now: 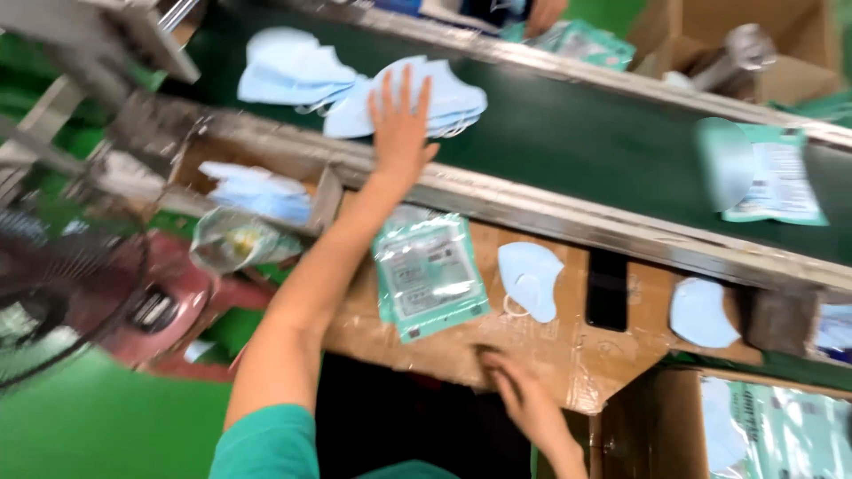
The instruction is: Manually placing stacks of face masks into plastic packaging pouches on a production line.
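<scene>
My left hand [401,126] is stretched out flat over the dark green conveyor belt [568,124], fingers spread, lying on a pile of light blue face masks [453,93]. A second pile of blue masks [288,71] lies just left of it on the belt. My right hand [519,390] rests low on the cardboard worktop [568,355], fingers apart, holding nothing that I can see. Between my arms lies a stack of clear and green mask pouches [428,277]. A single blue mask [530,279] lies right of the pouches.
A black phone [607,289] and another blue mask [703,312] lie on the cardboard. A packed pouch [774,176] rides the belt at right. A box of pouches [781,430] stands lower right, a fan [62,293] at left. Another person's hand [543,13] shows beyond the belt.
</scene>
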